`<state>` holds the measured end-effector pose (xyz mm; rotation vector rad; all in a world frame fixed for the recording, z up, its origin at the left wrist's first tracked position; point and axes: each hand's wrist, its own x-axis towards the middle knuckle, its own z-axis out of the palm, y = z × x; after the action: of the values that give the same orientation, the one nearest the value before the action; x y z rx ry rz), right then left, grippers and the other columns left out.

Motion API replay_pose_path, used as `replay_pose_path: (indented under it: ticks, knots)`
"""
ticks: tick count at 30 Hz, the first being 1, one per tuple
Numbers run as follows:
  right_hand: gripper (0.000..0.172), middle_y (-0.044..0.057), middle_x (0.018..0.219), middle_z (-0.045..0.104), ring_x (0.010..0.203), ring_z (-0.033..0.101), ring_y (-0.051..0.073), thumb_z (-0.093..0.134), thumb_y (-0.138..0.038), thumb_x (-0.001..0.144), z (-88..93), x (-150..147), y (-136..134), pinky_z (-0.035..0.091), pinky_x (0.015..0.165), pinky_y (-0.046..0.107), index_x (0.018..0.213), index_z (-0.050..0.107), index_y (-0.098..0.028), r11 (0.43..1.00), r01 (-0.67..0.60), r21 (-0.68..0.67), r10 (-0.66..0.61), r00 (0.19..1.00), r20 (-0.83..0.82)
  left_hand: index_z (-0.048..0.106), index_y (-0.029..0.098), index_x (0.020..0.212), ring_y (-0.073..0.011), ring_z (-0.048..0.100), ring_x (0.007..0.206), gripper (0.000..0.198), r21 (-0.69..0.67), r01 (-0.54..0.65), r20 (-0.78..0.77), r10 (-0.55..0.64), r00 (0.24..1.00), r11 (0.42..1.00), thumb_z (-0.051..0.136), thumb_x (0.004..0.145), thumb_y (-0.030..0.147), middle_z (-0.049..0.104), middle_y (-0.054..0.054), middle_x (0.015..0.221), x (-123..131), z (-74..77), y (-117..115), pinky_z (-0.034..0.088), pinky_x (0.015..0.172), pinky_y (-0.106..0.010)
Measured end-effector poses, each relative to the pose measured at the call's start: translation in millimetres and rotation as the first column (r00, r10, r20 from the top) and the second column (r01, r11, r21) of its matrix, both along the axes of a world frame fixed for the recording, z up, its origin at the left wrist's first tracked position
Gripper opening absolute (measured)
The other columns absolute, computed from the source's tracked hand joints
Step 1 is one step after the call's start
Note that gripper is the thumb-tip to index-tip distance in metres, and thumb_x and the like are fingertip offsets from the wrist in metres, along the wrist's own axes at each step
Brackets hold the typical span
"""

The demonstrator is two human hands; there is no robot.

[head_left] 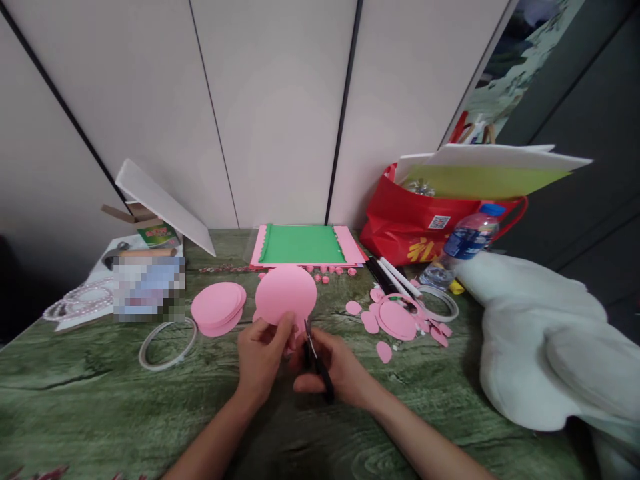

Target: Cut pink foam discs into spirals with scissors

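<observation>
A round pink paper disc (286, 293) is pinched by its lower edge between the thumb and fingers of my left hand (263, 353). My right hand (337, 367) grips a pair of scissors (316, 360) with dark handles, the blades pointing up beside the disc's lower right edge. Whether the blades touch the paper I cannot tell. To the left lies a stack of pink paper circles (218, 307). On the right are pink paper scraps (397, 317), among them a ring and several small rounded pieces.
A white tape roll (169, 343) lies at left, another (440, 304) at right. Green and pink sheets (303, 245) stand before the wall. Pens (395, 275), a red bag (395, 220), a water bottle (465, 243) and a white plush item (545, 347) fill the right side. Bead strings (80, 299) lie left.
</observation>
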<state>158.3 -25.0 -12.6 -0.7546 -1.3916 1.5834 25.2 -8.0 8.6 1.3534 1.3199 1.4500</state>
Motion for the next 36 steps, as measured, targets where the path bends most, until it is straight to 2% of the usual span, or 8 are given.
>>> replay_pose_path:
  ticks: [4, 7, 10, 14, 18, 24, 28, 36]
  knots:
    - [0.041, -0.001, 0.075, 0.054, 0.066, 0.048, 0.013, 0.079, -0.040, 0.059, -2.3, -0.4, 1.5, 0.041, 0.063, 0.024, 0.083, 0.053, -0.018, 0.999, -0.010, 0.053, 0.011, 0.999, -0.034, 0.063, 0.017, 0.053, -0.0114, 0.050, 0.040, 0.018, 0.019, 0.016, -0.073, -0.014, 0.997, 1.000, 0.066, 0.066, 0.030, 0.059, 0.002, 0.044, 1.7, 1.9, -2.3, 0.039, 0.040, -0.021]
    - [0.044, 0.000, 0.078, 0.054, 0.069, 0.050, 0.014, 0.079, -0.039, 0.059, -5.1, -0.2, 2.0, 0.041, 0.066, 0.025, 0.088, 0.052, -0.020, 0.999, 0.001, 0.033, 0.000, 0.999, -0.048, 0.066, 0.016, 0.057, -0.0125, 0.053, 0.044, 0.015, 0.016, 0.010, -0.077, -0.009, 0.997, 1.000, 0.066, 0.065, 0.030, 0.063, 0.001, 0.050, 2.3, 2.1, -2.5, 0.041, 0.042, -0.022]
    - [0.048, 0.000, 0.080, 0.056, 0.073, 0.052, 0.016, 0.079, -0.039, 0.059, -5.6, 0.2, 1.4, 0.042, 0.068, 0.027, 0.092, 0.049, -0.021, 1.000, 0.022, -0.018, -0.023, 0.999, -0.048, 0.061, 0.016, 0.051, -0.0123, 0.052, 0.042, 0.026, -0.015, -0.044, -0.039, 0.044, 0.998, 0.999, 0.063, 0.069, 0.034, 0.059, 0.001, 0.045, 0.7, -1.2, -0.1, 0.040, 0.041, -0.022]
    - [0.048, 0.001, 0.077, 0.057, 0.072, 0.053, 0.016, 0.079, -0.044, 0.056, -2.4, 0.7, 0.6, 0.042, 0.066, 0.027, 0.085, 0.049, -0.020, 0.999, 0.040, 0.006, -0.040, 0.999, 0.019, 0.055, 0.016, 0.048, -0.0118, 0.052, 0.043, 0.035, -0.035, -0.105, 0.025, 0.106, 0.994, 0.994, 0.059, 0.074, 0.040, 0.057, 0.001, 0.044, -3.0, -6.1, 4.5, 0.039, 0.041, -0.021]
    - [0.047, 0.001, 0.077, 0.056, 0.070, 0.050, 0.015, 0.078, -0.048, 0.057, 1.3, 0.6, 0.4, 0.040, 0.065, 0.027, 0.080, 0.051, -0.018, 0.999, 0.016, 0.029, -0.017, 0.999, 0.049, 0.056, 0.016, 0.048, -0.0114, 0.051, 0.043, 0.033, -0.047, -0.088, -0.028, 0.086, 0.996, 0.995, 0.062, 0.071, 0.039, 0.056, 0.001, 0.043, -2.6, -4.5, 4.2, 0.040, 0.043, -0.021]
    - [0.045, 0.000, 0.074, 0.053, 0.067, 0.047, 0.014, 0.076, -0.048, 0.059, 3.3, 0.8, 1.8, 0.038, 0.062, 0.025, 0.079, 0.050, -0.018, 0.999, 0.031, 0.038, -0.029, 0.999, -0.046, 0.062, 0.014, 0.050, -0.0128, 0.051, 0.044, 0.028, -0.052, -0.055, -0.111, 0.049, 0.993, 0.997, 0.064, 0.065, 0.037, 0.060, 0.000, 0.045, 2.4, 0.2, -2.0, 0.041, 0.044, -0.022]
    - [0.042, -0.002, 0.070, 0.049, 0.062, 0.043, 0.013, 0.075, -0.047, 0.061, 3.5, 1.4, 3.2, 0.036, 0.058, 0.024, 0.079, 0.050, -0.018, 0.997, 0.063, 0.041, -0.060, 0.996, -0.061, 0.061, 0.014, 0.044, -0.0133, 0.049, 0.042, 0.030, -0.045, -0.078, -0.180, 0.069, 0.981, 0.996, 0.064, 0.062, 0.037, 0.058, -0.002, 0.042, 3.5, 2.8, -4.6, 0.038, 0.041, -0.022]
    - [0.046, -0.002, 0.070, 0.046, 0.060, 0.037, 0.011, 0.076, -0.048, 0.059, 7.1, -4.1, 0.5, 0.030, 0.055, 0.023, 0.081, 0.049, -0.017, 1.000, 0.008, -0.024, -0.011, 0.994, -0.111, 0.058, 0.015, 0.039, -0.0117, 0.046, 0.037, 0.032, -0.089, -0.071, -0.147, 0.058, 0.988, 0.994, 0.062, 0.062, 0.037, 0.054, 0.000, 0.037, 6.0, 6.9, -5.5, 0.037, 0.039, -0.021]
